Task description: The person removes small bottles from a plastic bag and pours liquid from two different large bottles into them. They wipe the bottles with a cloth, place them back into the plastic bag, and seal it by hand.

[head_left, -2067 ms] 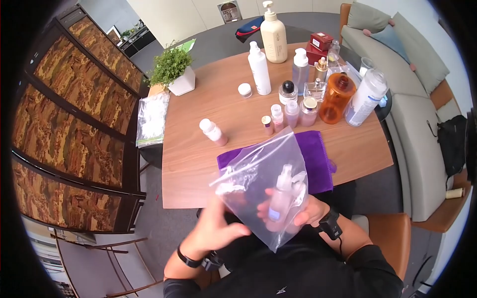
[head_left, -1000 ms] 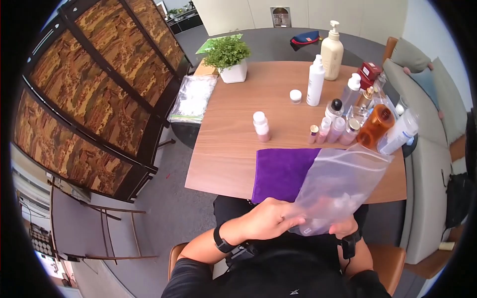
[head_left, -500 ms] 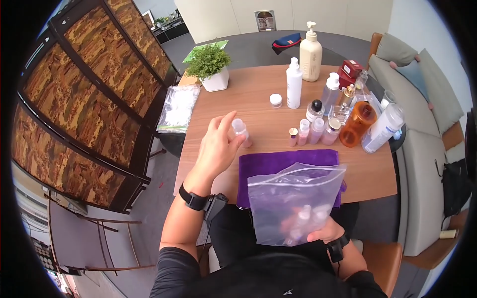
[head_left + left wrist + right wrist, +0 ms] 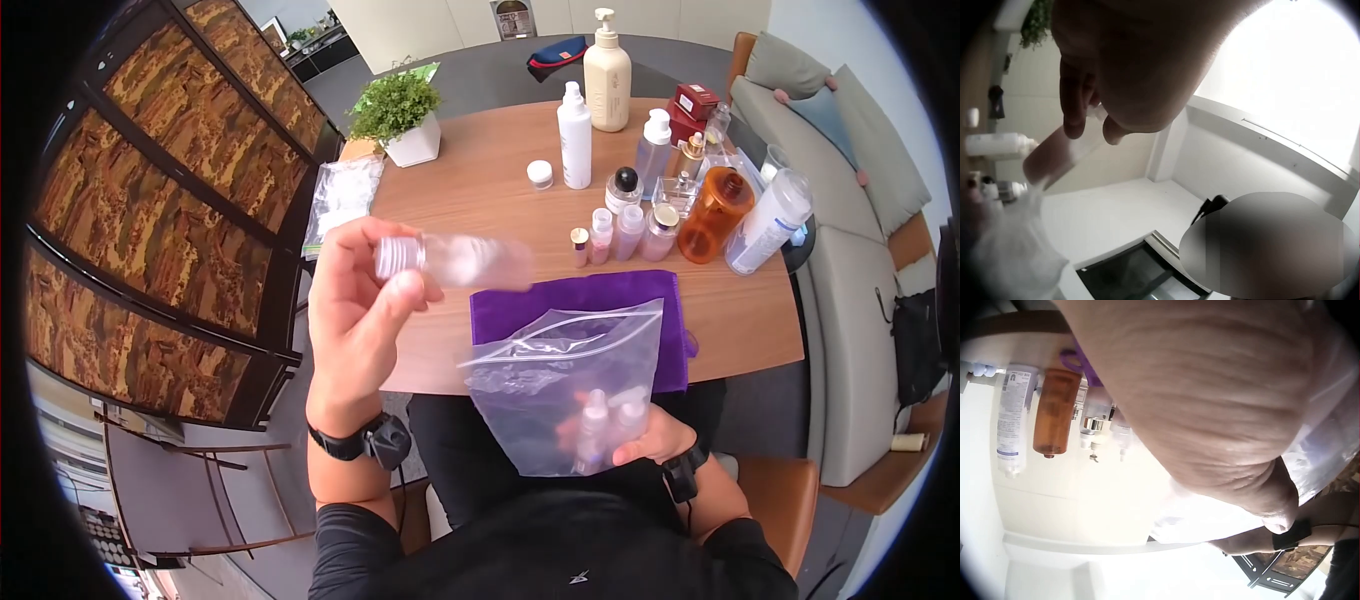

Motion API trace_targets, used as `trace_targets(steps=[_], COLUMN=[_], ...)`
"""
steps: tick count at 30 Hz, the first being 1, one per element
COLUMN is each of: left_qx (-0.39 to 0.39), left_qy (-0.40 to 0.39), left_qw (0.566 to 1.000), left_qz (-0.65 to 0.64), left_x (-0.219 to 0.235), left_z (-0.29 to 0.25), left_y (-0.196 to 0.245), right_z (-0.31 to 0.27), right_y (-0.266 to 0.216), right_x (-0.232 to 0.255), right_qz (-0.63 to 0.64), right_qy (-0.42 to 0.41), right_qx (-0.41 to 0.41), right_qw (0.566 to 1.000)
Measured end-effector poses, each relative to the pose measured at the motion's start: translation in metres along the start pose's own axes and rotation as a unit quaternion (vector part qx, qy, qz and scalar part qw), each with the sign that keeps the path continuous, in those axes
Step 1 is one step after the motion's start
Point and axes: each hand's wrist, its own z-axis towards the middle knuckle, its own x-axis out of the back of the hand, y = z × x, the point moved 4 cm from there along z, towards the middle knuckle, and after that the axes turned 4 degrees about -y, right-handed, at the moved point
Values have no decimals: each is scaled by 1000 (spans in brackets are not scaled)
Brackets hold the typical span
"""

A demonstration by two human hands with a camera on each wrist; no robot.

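My left hand (image 4: pixel 355 310) grips a small clear bottle (image 4: pixel 465 262) by its capped end, raised over the table's left front; pinkish liquid shows in it in the left wrist view. The bottle lies nearly level and is blurred in the head view. With my right hand (image 4: pixel 660 437) I hold a clear zip bag (image 4: pixel 520 410) from its side, thumb outside and the other fingers behind the plastic. Inside the bag two small bottles stand near that thumb, one a spray bottle (image 4: pixel 592 430). The bag's zip edge faces up, above a folded purple towel (image 4: pixel 570 292).
On the table's (image 4: pixel 455 200) right stand several bottles, among them an orange bottle (image 4: pixel 715 215), a white spray bottle (image 4: pixel 574 140) and a cream pump bottle (image 4: pixel 607 85). A white jar (image 4: pixel 540 175) sits mid-table. At the back left are a potted plant (image 4: pixel 412 140) and a packet of plastic bags (image 4: pixel 340 198).
My left hand left the bag, reached to the small bottle on the table's left and lifted it. My right hand still holds the bag, now with its zip edge upward.
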Motion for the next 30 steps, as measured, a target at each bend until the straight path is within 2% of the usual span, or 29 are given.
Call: trace_targets(steps=[3, 4, 7, 8, 10, 11, 13, 14, 15, 17, 19, 21, 26, 28, 30], left_qx=[9, 43, 65, 66, 52, 54, 121, 102, 103, 172, 161, 185, 183, 190, 33], left_qy=[-60, -60, -171, -172, -241, -243, -336, -369, -371, -414, -427, -484, -513, -517, -502], left_qw=[996, 995, 983, 983, 966, 966, 929, 917, 916, 890, 884, 840, 817, 813, 852], left_qz=[-61, -72, -18, -19, 75, 75, 93, 114, 113, 82, 98, 158, 190, 187, 143], left_x=[-16, -23, -24, -22, -24, -25, -35, -38, -38, -39, -41, -45, -52, -51, -47], left_z=[-11, -16, -19, -18, -16, -15, -16, -15, -15, -18, -17, -17, -11, -11, -11], left_y=[13, 13, 9, 8, 5, 6, 4, 3, 3, -2, -2, -2, -7, -11, -13], right_z=[2, 2, 1, 1, 2, 3, 4, 3, 1, 1, 3, 3, 6, 7, 7], right_y=[1, 2, 2, 3, 6, 6, 5, 7, 9, 10, 7, 13, 15, 15, 20], right_x=[0, 0, -1, -2, -3, -2, -3, -2, 1, 1, -5, 1, 1, 1, 8], right_qz=[-7, -17, -34, -32, -39, -37, -69, -68, -92, -116, -84, -91, -99, -61, -64], right_qy=[4, 8, -4, -3, -14, -13, -46, -45, -22, 2, 2, -3, -7, 5, -2], right_qx=[-4, -4, -15, -15, -25, -25, -9, -8, -16, -24, -20, -26, -34, -53, -45], right_qw=[1000, 1000, 999, 999, 999, 999, 996, 997, 995, 993, 996, 995, 995, 997, 997])
